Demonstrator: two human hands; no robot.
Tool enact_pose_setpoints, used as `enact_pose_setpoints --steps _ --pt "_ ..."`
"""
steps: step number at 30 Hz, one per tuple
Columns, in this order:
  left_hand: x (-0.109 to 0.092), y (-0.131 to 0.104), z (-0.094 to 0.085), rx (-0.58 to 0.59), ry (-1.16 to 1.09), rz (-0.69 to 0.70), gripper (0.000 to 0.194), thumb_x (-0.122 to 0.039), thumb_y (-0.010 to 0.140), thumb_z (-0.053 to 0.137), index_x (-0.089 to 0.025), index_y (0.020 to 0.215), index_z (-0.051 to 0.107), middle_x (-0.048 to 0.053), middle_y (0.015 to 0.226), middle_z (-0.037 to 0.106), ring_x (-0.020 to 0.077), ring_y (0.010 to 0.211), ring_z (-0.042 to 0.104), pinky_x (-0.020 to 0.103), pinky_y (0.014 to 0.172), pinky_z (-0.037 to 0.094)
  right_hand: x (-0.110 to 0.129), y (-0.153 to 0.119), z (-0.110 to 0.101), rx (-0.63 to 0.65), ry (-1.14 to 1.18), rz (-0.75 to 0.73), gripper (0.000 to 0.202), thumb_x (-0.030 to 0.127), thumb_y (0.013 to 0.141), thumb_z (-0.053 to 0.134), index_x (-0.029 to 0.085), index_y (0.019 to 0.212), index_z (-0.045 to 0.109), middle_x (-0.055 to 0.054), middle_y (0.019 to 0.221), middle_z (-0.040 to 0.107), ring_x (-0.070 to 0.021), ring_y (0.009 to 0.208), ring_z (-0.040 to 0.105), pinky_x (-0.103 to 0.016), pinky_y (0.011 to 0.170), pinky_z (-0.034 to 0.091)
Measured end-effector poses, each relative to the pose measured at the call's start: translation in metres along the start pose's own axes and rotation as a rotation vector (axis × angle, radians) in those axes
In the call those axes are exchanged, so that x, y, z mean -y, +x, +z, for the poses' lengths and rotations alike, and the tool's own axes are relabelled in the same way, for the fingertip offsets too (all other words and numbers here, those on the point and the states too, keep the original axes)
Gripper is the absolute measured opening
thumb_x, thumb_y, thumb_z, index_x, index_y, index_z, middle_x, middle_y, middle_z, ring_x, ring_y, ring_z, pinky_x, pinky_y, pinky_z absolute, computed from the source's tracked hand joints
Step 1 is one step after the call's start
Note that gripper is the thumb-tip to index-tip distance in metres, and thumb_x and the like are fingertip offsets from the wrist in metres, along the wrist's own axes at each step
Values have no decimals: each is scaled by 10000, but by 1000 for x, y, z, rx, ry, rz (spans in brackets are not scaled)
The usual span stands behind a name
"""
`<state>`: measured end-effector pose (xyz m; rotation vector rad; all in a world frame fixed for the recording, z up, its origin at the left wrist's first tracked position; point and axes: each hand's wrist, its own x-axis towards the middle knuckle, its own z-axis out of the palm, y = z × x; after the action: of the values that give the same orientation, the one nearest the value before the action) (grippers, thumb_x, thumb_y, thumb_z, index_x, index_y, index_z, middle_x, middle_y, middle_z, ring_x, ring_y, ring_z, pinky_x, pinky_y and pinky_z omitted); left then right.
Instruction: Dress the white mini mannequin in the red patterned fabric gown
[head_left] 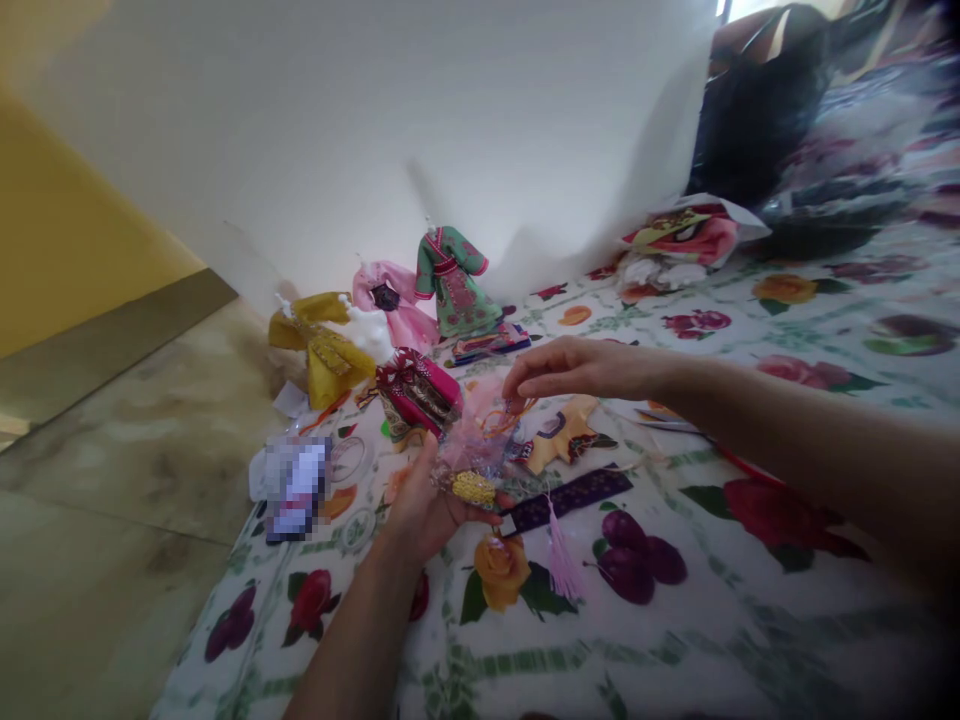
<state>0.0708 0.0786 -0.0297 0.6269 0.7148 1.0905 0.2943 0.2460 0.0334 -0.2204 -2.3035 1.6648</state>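
Note:
My left hand, palm up, has its fingers wrapped round the underside of a clear plastic bag. A roll of gold beaded trim shows at the bag's lower end, and an orange cord near its top. Coming from the right, my right hand has its fingers together and pointing down at the bag's upper edge. What its fingertips pinch is hidden. Just beyond the bag lies a magenta doll dress. On the right are a yellow-orange cloth piece and a dark purple strip with a pink tassel.
Doll garments in mustard, pink and green stand near the white wall. A folded fabric stack lies before the green one. Tape rolls rest at left on the fruit-patterned cloth. A black bag stands back right.

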Motion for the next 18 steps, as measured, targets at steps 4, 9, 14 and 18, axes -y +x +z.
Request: enact_pose_setpoints --steps 4,9,14,18 --pt "0 -1 -1 4 23 0 646 -620 966 309 -133 1230 642 162 966 742 272 801 729 374 664 586 -3 1 2 47 35 18 300 391 904 634 171 1103 677 -68 1057 714 -196 1015 646 -355 941 471" --pt "3 0 -2 -14 55 -18 658 -618 964 322 -104 1196 660 170 936 742 282 799 731 379 671 583 -4 1 1 155 1 -17 270 373 910 633 168 1067 712 -66 1047 714 -186 1006 639 -338 936 464" --pt "6 0 -4 0 87 -23 659 -624 956 347 -103 1236 637 179 988 737 301 866 726 415 747 572 -7 2 -1 230 -14 -37 277 367 919 624 182 1100 721 -59 1080 711 -183 1033 634 -323 956 454" --pt "3 -1 -4 24 104 -29 646 -623 952 366 -109 1226 644 171 986 741 304 909 717 408 756 571 -5 1 -4 182 -44 -40 275 346 920 621 166 1104 715 -61 1085 715 -178 1037 636 -304 951 463"
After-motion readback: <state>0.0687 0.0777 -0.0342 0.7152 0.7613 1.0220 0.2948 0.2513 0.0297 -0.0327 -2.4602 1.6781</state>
